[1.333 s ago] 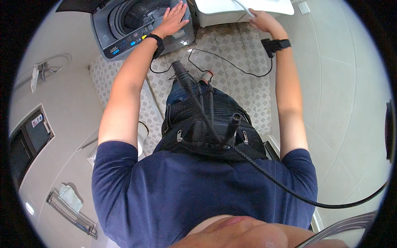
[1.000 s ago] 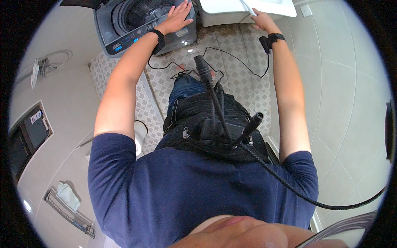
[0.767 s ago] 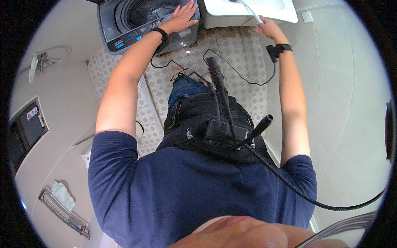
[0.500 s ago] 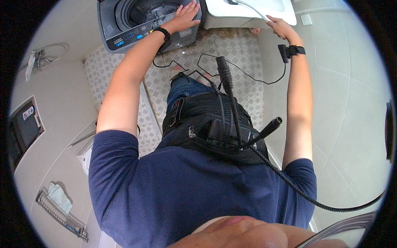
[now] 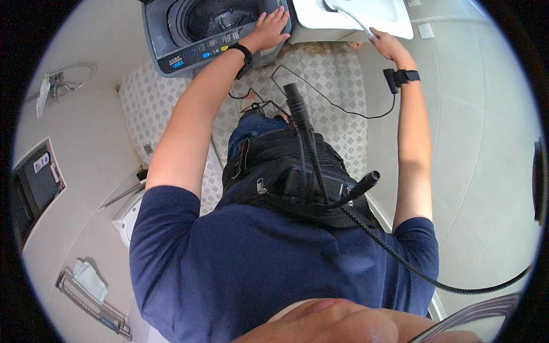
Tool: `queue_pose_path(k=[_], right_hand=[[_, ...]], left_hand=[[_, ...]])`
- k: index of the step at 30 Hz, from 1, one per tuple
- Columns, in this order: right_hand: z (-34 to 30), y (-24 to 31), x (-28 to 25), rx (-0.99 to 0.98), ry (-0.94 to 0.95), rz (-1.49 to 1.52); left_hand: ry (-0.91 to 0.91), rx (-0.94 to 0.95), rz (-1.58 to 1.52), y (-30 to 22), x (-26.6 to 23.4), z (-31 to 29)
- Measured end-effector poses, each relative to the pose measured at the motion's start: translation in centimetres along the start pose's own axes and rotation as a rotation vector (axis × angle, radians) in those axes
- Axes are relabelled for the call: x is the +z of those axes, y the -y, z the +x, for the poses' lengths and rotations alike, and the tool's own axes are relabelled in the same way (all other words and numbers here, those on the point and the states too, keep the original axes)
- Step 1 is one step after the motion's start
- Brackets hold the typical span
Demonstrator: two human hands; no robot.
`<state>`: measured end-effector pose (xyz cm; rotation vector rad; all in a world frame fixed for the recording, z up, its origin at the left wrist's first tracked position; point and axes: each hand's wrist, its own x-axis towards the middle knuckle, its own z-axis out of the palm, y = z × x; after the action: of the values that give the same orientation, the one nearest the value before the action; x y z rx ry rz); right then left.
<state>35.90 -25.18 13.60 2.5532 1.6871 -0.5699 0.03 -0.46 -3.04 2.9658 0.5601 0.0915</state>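
My right hand (image 5: 390, 46) is closed around the end of a brush's pale handle (image 5: 357, 20), at the near right edge of a white washbasin (image 5: 394, 28). The brush's dark head (image 5: 330, 6) is down in the basin, partly cut off by the top of the picture. To the left stands a grey top-loading washing machine (image 5: 158, 48) with its lid up and its drum (image 5: 214, 20) showing. My left hand (image 5: 270, 28) lies flat on the machine's near right corner beside the control panel (image 5: 200, 52), fingers spread, holding nothing.
A black cable (image 5: 349, 111) loops over the tiled floor (image 5: 337, 77) to the band on my right wrist. Stiff cable ends (image 5: 297, 106) stick up from my waist pack. A wire shelf with a cloth (image 5: 90, 280) and a shower fitting (image 5: 56, 86) are on the left wall.
The whole view has shifted slightly, so the machine and basin appear a little further right and lower. My left hand stays on the machine; my right hand still grips the brush.
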Motion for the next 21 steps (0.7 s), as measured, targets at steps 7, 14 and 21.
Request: queue_pose_path(k=[7, 14, 21], right_hand=[[0.6, 1.3, -1.5, 0.202, 0.167, 0.044], [5.6, 4.5, 8.7, 0.218, -0.077, 0.153], [0.9, 6.3, 3.4, 0.181, -0.031, -0.056]], left_hand=[[0.019, 0.012, -0.116, -0.1, -1.6, 0.2], [0.036, 0.040, -0.115, -0.1, -2.0, 0.4], [0.002, 0.083, -0.164, 0.6, -1.5, 0.3]])
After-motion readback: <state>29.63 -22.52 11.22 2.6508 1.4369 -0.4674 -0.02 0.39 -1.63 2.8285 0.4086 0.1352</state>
